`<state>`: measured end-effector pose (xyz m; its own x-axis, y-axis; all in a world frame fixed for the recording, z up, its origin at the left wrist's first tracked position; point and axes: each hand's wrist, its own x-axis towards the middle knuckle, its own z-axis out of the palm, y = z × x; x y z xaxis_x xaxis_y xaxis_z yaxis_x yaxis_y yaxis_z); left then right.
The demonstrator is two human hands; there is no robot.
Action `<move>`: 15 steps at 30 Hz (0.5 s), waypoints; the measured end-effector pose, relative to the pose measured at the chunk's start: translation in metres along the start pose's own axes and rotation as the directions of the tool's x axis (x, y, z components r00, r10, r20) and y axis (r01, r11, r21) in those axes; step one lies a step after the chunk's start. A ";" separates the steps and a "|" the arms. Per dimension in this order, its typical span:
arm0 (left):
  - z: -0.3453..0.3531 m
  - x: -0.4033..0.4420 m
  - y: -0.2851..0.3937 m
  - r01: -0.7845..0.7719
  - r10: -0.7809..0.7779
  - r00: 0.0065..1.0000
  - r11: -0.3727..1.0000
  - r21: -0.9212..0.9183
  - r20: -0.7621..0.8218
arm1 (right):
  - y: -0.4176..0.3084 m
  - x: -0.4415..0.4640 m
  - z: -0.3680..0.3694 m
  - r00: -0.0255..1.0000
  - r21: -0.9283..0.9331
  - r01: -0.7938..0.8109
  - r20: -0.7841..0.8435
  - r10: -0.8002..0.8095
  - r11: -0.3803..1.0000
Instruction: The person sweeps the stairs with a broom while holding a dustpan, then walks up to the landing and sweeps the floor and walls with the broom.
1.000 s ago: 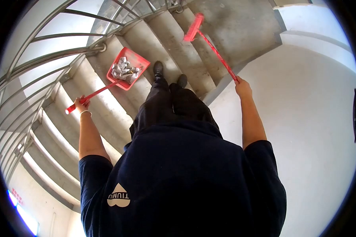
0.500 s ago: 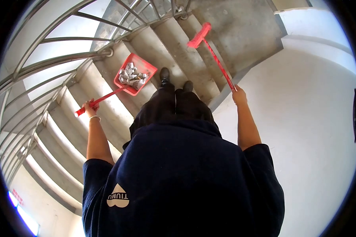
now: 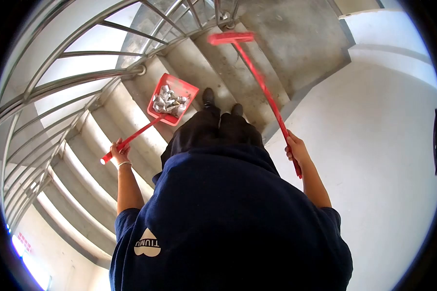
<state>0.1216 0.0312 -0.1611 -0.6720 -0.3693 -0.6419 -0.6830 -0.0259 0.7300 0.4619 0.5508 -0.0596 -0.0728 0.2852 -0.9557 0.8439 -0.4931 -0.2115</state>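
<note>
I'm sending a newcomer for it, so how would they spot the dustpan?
Find the metal railing along the stairs. Between it and the dark shoes is the dustpan, its handle in the left hand. Unlike the equally red broom, it holds crumpled litter.

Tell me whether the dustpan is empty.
No, crumpled scraps lie in the red dustpan that the left hand holds.
</note>
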 end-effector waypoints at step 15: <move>0.031 -0.019 0.025 -0.038 0.035 0.997 0.998 -0.040 -0.063 | -0.032 0.088 -0.037 0.892 -0.727 0.406 0.182 -0.414 0.553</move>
<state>0.1089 0.0660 -0.1381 -0.6764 -0.4273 -0.5999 -0.6452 -0.0490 0.7624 0.4484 0.6217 -0.1292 -0.5112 0.3086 -0.8022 0.8242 0.4407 -0.3557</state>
